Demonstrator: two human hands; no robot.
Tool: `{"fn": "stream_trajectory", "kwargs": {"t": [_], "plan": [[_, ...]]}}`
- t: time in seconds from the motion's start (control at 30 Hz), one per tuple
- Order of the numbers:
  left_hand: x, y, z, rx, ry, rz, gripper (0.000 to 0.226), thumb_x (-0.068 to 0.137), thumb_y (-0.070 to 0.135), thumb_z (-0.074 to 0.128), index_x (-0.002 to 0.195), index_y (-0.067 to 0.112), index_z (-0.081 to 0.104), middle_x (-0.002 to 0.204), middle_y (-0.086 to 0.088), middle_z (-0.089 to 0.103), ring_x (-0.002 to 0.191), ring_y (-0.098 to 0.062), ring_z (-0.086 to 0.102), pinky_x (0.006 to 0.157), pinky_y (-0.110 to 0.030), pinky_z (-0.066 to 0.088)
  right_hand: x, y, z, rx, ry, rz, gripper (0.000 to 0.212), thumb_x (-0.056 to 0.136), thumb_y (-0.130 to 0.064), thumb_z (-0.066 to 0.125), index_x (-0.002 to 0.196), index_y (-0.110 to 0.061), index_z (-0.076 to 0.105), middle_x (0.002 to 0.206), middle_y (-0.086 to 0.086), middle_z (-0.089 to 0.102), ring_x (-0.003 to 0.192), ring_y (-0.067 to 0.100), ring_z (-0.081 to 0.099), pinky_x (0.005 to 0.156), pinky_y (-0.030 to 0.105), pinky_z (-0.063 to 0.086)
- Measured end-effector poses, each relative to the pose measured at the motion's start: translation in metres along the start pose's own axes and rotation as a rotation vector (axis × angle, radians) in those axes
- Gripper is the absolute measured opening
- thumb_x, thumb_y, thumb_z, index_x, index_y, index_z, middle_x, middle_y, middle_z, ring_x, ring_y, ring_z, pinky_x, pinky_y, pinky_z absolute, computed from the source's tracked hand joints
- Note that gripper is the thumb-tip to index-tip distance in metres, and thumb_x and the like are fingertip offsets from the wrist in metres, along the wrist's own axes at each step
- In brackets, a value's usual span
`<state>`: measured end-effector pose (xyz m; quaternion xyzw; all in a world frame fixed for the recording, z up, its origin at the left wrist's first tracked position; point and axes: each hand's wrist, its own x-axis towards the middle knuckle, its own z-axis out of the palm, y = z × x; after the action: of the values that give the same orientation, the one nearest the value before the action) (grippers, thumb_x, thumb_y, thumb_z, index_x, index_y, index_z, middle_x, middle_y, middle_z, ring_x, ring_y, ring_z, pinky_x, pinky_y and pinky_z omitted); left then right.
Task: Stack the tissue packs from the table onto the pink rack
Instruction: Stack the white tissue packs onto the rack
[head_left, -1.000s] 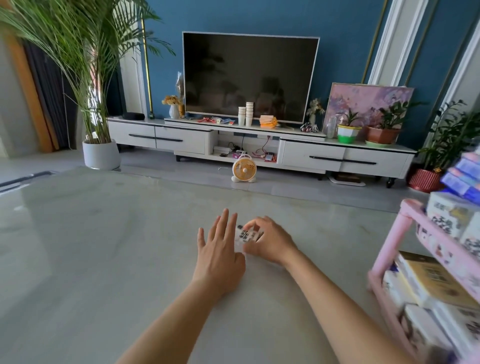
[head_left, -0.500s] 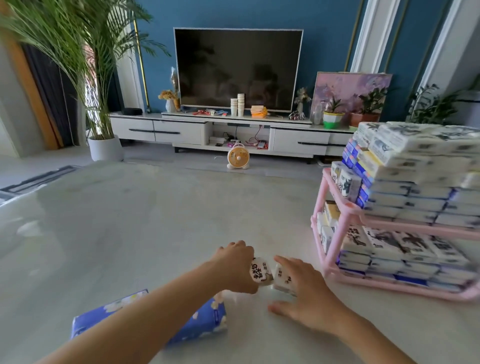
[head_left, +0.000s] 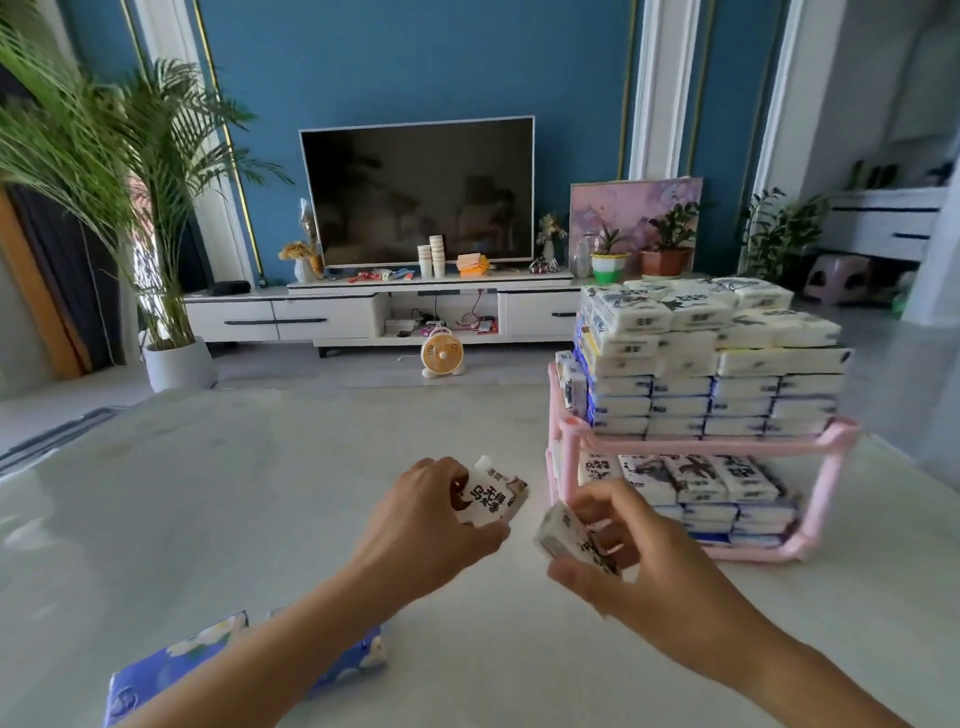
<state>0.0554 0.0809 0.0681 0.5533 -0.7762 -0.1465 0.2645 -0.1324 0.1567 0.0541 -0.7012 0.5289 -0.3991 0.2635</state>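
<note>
Head view | pink plastic two-tier rack (head_left: 691, 446) nearly full | left hand (head_left: 431, 525) grips small white printed tissue pack (head_left: 491, 500), right hand (head_left: 639, 566) grips another white pack (head_left: 569, 538), both beside rack | blue floral tissue pack (head_left: 171, 675) left on pale marble table (head_left: 208, 493).

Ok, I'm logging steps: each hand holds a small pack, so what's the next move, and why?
Probably lift the pack in the right hand onto the top stack of the pink rack: that hand is nearest, and the lower shelf looks full.

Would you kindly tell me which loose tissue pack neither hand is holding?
The blue flowered pack lying on the table; the left hand and right hand each grip a white pack.
</note>
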Motion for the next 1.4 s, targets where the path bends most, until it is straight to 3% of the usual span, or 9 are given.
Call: {"fn": "stream_trajectory", "kwargs": {"t": [0.17,0.27,0.43,0.6,0.73,0.9,1.13,1.27,1.4], "plan": [[0.001,0.093,-0.023,-0.324,0.278,0.203,0.050,0.073,0.045,0.066,0.109,0.043,0.030,0.088,0.019,0.051,0.080,-0.001,0.055,0.061,-0.019,0.046,-0.021,-0.022,-0.088,-0.006,0.363,-0.052,0.047,0.055,-0.064,0.070,0.089,-0.036,0.055,0.088,-0.017,0.062,0.073,-0.002,0.061,0.056,0.007,0.043],[0.029,0.149,-0.025,-0.282,0.383,0.334,0.041,0.074,0.052,0.059,0.103,0.040,0.033,0.086,0.017,0.051,0.083,-0.009,0.056,0.068,-0.032,0.052,-0.006,-0.018,-0.148,-0.087,0.597,-0.068,0.038,0.066,-0.052,0.071,0.092,-0.029,0.055,0.090,-0.012,0.059,0.076,-0.003,0.058,0.056,0.007,0.045],[0.102,0.220,-0.005,-0.160,0.365,0.247,0.047,0.083,0.051,0.053,0.117,0.020,0.045,0.103,0.004,0.052,0.096,-0.020,0.054,0.075,-0.034,0.046,0.049,0.004,-0.215,-0.450,0.823,-0.077,0.028,0.079,-0.035,0.069,0.098,-0.016,0.062,0.102,0.006,0.055,0.087,0.013,0.049,0.071,0.023,0.033],[0.143,0.251,0.030,0.162,0.321,0.171,0.051,0.084,0.053,0.047,0.113,0.011,0.049,0.114,-0.007,0.057,0.110,-0.026,0.046,0.085,-0.038,0.041,0.088,0.025,-0.231,-0.495,0.824,0.076,0.031,0.086,-0.037,0.060,0.099,-0.009,0.063,0.104,0.014,0.054,0.082,0.019,0.050,0.066,0.025,0.033],[0.146,0.257,0.048,0.468,0.311,0.185,0.058,0.086,0.059,0.039,0.113,0.009,0.052,0.117,-0.009,0.053,0.110,-0.026,0.042,0.081,-0.035,0.035,0.091,0.030,-0.231,-0.201,0.705,0.270,0.029,0.094,-0.037,0.045,0.106,-0.012,0.054,0.114,0.009,0.040,0.090,0.021,0.051,0.075,0.026,0.035],[0.140,0.253,0.054,0.721,0.309,0.277,0.075,0.090,0.066,0.017,0.121,0.006,0.048,0.126,-0.016,0.045,0.117,-0.030,0.037,0.091,-0.039,0.033,0.090,0.036,-0.215,-0.332,0.641,0.244,0.040,0.094,-0.046,0.039,0.111,-0.013,0.054,0.117,0.009,0.038,0.105,0.023,0.049,0.087,0.031,0.040],[0.133,0.212,0.031,0.415,0.307,0.389,0.057,0.095,0.052,0.018,0.131,0.015,0.042,0.134,-0.005,0.042,0.124,-0.020,0.035,0.103,-0.036,0.029,0.080,0.034,-0.209,-0.411,0.413,0.174,0.028,0.096,-0.034,0.029,0.090,-0.018,0.050,0.106,0.003,0.032,0.110,0.018,0.031,0.098,0.031,0.031],[0.141,0.175,0.012,0.163,0.278,0.218,0.057,0.095,0.050,0.023,0.138,0.015,0.037,0.143,-0.006,0.038,0.131,-0.024,0.032,0.106,-0.041,0.028,0.078,0.042,-0.214,-0.419,0.420,0.062,0.036,0.098,-0.028,0.036,0.130,-0.019,0.046,0.114,-0.004,0.028,0.110,0.006,0.023,0.097,0.019,0.018],[0.149,0.153,0.015,-0.156,0.092,0.073,0.070,0.091,0.060,0.022,0.140,0.014,0.036,0.143,-0.009,0.041,0.131,-0.026,0.035,0.108,-0.045,0.030,0.081,0.042,-0.214,-0.377,0.484,-0.012,0.028,0.094,-0.021,0.048,0.121,-0.019,0.054,0.112,-0.007,0.038,0.110,0.003,0.028,0.092,0.017,0.022]]}}
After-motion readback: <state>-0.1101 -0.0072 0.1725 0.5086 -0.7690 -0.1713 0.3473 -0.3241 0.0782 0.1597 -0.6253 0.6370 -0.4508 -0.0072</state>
